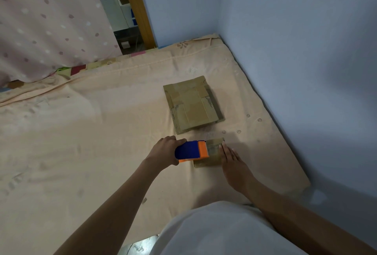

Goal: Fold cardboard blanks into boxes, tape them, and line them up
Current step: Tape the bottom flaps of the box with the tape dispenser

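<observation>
Just below the frame's centre, the small brown cardboard box [208,155] sits on the peach-sheeted bed [102,132]; the left hand [166,150] grips a blue-and-orange tape dispenser [191,151] at its left edge; the right hand [231,159], fingers straight, presses its right side; flat cardboard blanks [193,104] lie just above.

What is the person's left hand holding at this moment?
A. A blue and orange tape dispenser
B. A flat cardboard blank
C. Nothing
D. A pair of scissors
A: the left hand grips the blue and orange tape dispenser against the small box, while the right hand rests flat on the box's right side.
</observation>
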### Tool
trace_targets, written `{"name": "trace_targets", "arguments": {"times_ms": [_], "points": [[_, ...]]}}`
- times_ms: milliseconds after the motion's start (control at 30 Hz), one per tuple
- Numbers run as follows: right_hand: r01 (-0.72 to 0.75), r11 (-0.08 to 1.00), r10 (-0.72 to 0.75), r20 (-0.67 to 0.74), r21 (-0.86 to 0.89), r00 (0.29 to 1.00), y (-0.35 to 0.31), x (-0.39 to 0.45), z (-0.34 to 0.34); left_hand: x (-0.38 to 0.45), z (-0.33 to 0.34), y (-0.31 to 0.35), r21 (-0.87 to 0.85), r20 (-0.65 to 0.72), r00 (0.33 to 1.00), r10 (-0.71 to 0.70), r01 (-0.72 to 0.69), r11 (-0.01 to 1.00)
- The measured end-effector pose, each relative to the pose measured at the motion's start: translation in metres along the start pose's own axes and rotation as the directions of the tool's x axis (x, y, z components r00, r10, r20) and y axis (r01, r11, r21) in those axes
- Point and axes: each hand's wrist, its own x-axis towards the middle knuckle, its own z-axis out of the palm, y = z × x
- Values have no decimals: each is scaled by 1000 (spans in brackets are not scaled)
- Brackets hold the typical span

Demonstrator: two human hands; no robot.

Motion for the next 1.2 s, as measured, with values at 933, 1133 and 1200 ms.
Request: {"name": "trace_targets", "arguments": {"times_ms": [933,1133,1200], "points": [[42,994,-47,-46,-101,998,-17,9,-8,10,10,-1,63,-4,1000,-29,29,998],[105,994,-105,-11,-32,994,-14,10,-4,10,9,1,68,-12,1000,-21,21,997],[106,994,-107,-27,-42,994,-13,11,-4,11,8,1,73,-7,1000,-24,24,997]]}}
